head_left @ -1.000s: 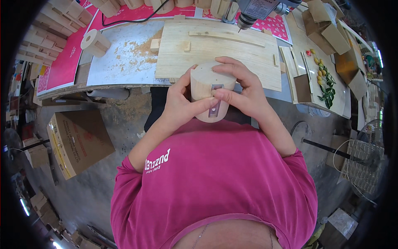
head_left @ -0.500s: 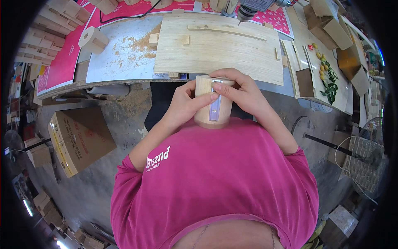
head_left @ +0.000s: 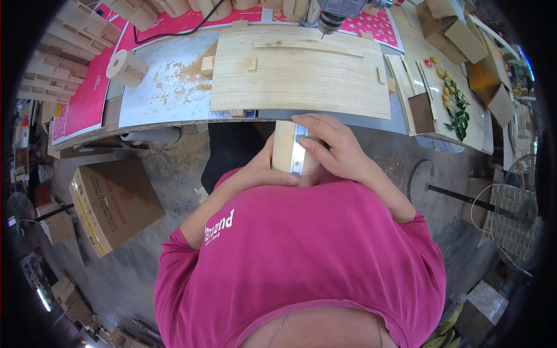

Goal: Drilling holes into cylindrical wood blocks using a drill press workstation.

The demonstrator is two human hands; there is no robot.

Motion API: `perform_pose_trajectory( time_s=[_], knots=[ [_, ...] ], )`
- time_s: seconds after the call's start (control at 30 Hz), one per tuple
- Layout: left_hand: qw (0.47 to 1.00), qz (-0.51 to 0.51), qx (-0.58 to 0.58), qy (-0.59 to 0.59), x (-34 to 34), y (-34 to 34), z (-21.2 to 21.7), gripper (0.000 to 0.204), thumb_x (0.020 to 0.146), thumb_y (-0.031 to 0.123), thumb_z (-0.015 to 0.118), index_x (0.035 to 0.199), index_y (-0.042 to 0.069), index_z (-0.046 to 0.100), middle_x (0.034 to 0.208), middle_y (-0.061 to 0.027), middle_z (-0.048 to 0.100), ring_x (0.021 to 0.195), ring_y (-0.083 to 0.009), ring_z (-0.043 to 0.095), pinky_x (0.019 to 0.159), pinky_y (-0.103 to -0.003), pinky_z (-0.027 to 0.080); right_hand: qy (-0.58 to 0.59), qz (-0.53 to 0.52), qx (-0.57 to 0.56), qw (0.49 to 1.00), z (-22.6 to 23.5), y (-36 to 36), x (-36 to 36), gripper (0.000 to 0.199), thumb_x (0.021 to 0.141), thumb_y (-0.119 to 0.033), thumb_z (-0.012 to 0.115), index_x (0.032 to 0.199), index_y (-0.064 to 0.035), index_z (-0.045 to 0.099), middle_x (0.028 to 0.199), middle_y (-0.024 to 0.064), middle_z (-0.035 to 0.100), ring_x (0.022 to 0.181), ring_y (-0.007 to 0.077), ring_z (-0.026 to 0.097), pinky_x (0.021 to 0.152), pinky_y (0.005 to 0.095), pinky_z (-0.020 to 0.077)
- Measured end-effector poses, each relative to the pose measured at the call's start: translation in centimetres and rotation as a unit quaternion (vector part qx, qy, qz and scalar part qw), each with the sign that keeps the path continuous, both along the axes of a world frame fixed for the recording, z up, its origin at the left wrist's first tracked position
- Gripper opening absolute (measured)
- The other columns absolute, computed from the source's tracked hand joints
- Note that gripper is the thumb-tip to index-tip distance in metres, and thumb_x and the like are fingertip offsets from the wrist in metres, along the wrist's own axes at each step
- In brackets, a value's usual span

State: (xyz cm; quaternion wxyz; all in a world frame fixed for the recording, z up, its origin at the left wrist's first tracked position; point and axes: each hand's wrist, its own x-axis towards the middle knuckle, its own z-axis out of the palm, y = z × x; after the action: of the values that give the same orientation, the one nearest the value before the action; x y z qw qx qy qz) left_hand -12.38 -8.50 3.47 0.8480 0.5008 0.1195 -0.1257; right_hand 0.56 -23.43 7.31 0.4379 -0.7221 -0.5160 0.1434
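Note:
A pale wooden cylinder (head_left: 282, 148) is held close to my chest, just short of the workbench edge. Along its upper side runs a narrow metal strip (head_left: 298, 152) with small holes, which looks like a slide rail. My left hand (head_left: 261, 167) is wrapped round the cylinder's left side, its thumb low near the strip's lower end. Over the far right side curls my right hand (head_left: 336, 145), with the thumb on the strip and the fingers across the far end. Part of the cylinder's right side is hidden under that hand.
Ahead lies a wooden board (head_left: 301, 75) with small blocks fixed on it, below a drill (head_left: 331, 20). A single wooden cylinder (head_left: 126, 68) stands left near sawdust (head_left: 185, 75). Stacked wooden pieces (head_left: 69, 64) rise at far left. A cardboard box (head_left: 116, 203) sits on the floor.
Both hands have brought the cylinder lower, and it is turned a little. My left thumb has slid from the strip's upper part down to its lower end. The view has shifted slightly.

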Motion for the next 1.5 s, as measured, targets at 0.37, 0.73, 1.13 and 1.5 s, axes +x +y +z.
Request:
perform_pose_trajectory(
  time_s=[0.37, 0.73, 1.13, 1.5],
  knots=[
    [0.998, 0.047, -0.025, 0.026, 0.9, -1.2, 0.4, 0.095, 0.062, 0.012, 0.077, 0.137, 0.003, 0.019, 0.129, -0.0117, 0.040, 0.121, -0.0217, 0.041, 0.100, -0.036, 0.033, 0.026, 0.081, 0.112, 0.990, 1.8, -1.2, 0.8, 0.020, 0.075, -0.012, 0.065, 0.093, -0.0063, 0.059, 0.076, 0.0078, 0.060, 0.071, 0.0292, 0.057, 0.067, 0.0384, 0.0442],
    [0.999, -0.036, 0.013, 0.028, 2.2, -1.2, 0.1, 0.096, 0.061, 0.019, 0.075, 0.137, 0.004, 0.019, 0.127, -0.0139, 0.042, 0.119, -0.0235, 0.043, 0.099, -0.036, 0.034, -0.087, 0.084, 0.133, 0.984, 5.4, -2.8, 1.8, 0.022, 0.072, -0.004, 0.062, 0.094, -0.0044, 0.056, 0.072, 0.0087, 0.055, 0.066, 0.0270, 0.058, 0.058, 0.0357, 0.0468],
    [0.995, 0.061, -0.064, 0.043, 1.7, -0.3, -1.1, 0.094, 0.060, 0.026, 0.071, 0.137, 0.003, 0.023, 0.128, -0.0160, 0.043, 0.116, -0.0254, 0.047, 0.098, -0.037, 0.037, -0.264, -0.346, 0.259, 0.863, 8.4, -5.9, 7.9, 0.016, 0.089, -0.003, 0.047, 0.099, -0.0002, 0.060, 0.074, 0.0066, 0.060, 0.060, 0.0130, 0.058, 0.056, 0.0233, 0.0463],
    [0.971, 0.108, -0.202, -0.072, 2.2, 3.1, 0.6, 0.084, 0.068, 0.028, 0.070, 0.134, -0.003, 0.028, 0.123, -0.0138, 0.049, 0.112, -0.0214, 0.050, 0.094, -0.034, 0.040, 0.193, -0.658, 0.139, 0.714, -8.0, -26.5, 31.1, 0.022, 0.089, -0.012, 0.051, 0.101, 0.0071, 0.053, 0.080, 0.0142, 0.061, 0.062, 0.0216, 0.064, 0.052, 0.0294, 0.0553]
  ],
)
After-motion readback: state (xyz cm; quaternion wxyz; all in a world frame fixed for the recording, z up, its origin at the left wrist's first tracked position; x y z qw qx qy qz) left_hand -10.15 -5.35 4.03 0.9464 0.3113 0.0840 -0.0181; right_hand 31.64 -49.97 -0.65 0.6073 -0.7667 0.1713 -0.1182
